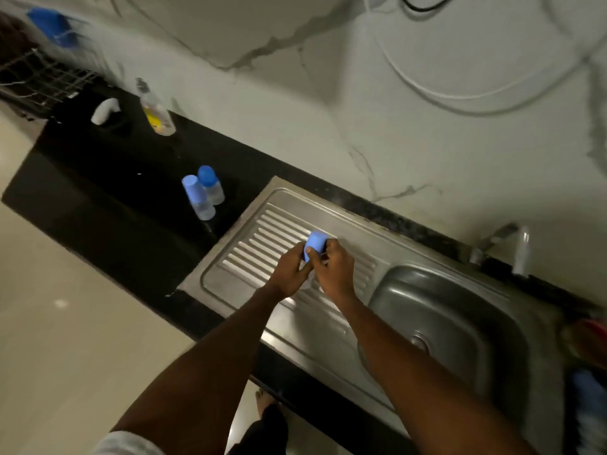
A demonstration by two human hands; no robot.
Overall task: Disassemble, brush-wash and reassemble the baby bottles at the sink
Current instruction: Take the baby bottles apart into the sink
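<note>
Both hands grip one baby bottle (pixel 314 246): left hand (pixel 289 274) fingers curl round its body, right hand (pixel 335 269) fingers wrap beside its pale-blue cap, which juts above them.

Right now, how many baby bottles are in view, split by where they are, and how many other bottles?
Baby bottles standing on the black counter: 2, light-blue-capped bottle and dark-blue-capped bottle.
Baby bottles held over the drainboard: 1, held bottle, gripped by left hand and right hand.
Clear soap bottles with yellow label: 1, soap bottle.
Total: 4.
</note>
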